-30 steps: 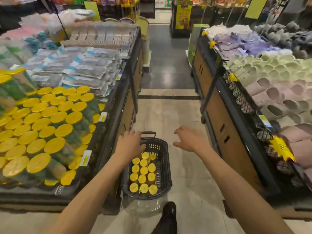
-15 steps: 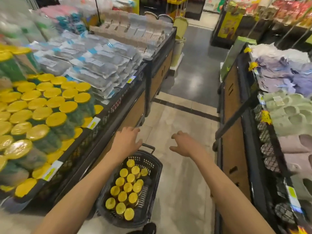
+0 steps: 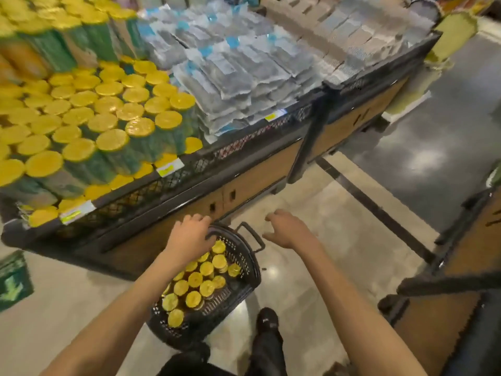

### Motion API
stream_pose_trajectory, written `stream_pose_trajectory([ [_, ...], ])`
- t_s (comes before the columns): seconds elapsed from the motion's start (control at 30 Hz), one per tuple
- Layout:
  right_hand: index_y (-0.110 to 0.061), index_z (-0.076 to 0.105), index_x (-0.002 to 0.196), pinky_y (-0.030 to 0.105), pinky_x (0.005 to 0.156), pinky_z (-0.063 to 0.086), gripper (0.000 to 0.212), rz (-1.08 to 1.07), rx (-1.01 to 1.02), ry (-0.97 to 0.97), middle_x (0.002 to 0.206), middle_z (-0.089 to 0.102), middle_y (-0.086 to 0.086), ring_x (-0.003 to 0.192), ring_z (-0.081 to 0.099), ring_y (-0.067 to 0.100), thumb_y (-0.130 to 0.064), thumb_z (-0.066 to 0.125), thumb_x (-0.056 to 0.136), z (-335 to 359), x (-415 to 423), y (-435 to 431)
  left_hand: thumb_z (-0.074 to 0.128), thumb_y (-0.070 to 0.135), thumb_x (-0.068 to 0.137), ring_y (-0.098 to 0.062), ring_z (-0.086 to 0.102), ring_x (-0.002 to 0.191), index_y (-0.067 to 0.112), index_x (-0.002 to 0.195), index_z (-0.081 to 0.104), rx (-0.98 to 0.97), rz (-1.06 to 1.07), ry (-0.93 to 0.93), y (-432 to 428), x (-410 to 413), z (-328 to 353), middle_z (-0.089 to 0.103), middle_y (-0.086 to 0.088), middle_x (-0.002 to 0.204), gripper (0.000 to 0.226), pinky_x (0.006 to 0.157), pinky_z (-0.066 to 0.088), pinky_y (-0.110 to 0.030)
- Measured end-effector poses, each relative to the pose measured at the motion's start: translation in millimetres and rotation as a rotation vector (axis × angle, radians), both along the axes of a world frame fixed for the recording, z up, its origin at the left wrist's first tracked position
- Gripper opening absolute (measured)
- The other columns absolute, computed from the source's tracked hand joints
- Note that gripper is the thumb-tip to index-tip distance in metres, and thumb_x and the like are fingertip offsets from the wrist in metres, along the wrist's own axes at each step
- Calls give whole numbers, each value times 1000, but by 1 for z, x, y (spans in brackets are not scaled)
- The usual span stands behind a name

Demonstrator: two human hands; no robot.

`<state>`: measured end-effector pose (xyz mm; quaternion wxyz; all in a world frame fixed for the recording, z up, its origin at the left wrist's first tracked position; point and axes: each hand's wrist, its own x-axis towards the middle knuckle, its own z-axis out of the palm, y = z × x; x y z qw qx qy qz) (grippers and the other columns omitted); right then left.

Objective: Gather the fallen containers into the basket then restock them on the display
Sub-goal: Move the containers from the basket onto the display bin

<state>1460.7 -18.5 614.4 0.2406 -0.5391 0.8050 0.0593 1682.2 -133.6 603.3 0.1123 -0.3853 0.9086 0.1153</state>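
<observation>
The left hand (image 3: 189, 236) hides the far rim of the basket (image 3: 253, 270), its grip unreadable; the display (image 3: 244, 147) behind is blurred. The containers (image 3: 207, 287) sit in the basket. Beside its handle (image 3: 254, 240), the right hand (image 3: 287, 229) hangs slack, holding nothing, over floor (image 3: 339, 253).

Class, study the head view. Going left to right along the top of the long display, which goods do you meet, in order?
yellow-lidded containers → clear packets with blue labels → grey-brown packs
</observation>
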Motion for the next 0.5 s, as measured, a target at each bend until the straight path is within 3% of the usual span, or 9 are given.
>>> stream_pose_trajectory([
  [0.23, -10, 52, 133, 41, 93, 48, 53, 302, 103, -59, 131, 51, 13, 118, 51, 32, -42, 59, 91, -40, -34, -26, 49, 48, 94, -28, 50, 121, 21, 135, 47, 132, 375, -79, 48, 9, -35, 55, -5, 130, 50, 93, 44, -42],
  [0.4, -12, 52, 133, 43, 93, 50, 57, 439, 165, -97, 132, 50, 15, 118, 51, 33, -47, 60, 89, -68, -26, -44, 55, 42, 89, -31, 59, 104, 17, 110, 59, 153, 569, 4, 80, 38, -57, 62, -8, 108, 33, 78, 51, -42],
  [0.5, -11, 53, 131, 42, 94, 49, 55, 485, 165, -99, 132, 52, 15, 119, 50, 32, -46, 60, 89, -82, -14, -52, 56, 41, 87, -31, 59, 103, 18, 113, 61, 184, 629, 32, 94, 47, -66, 63, -8, 108, 36, 75, 52, -41],
])
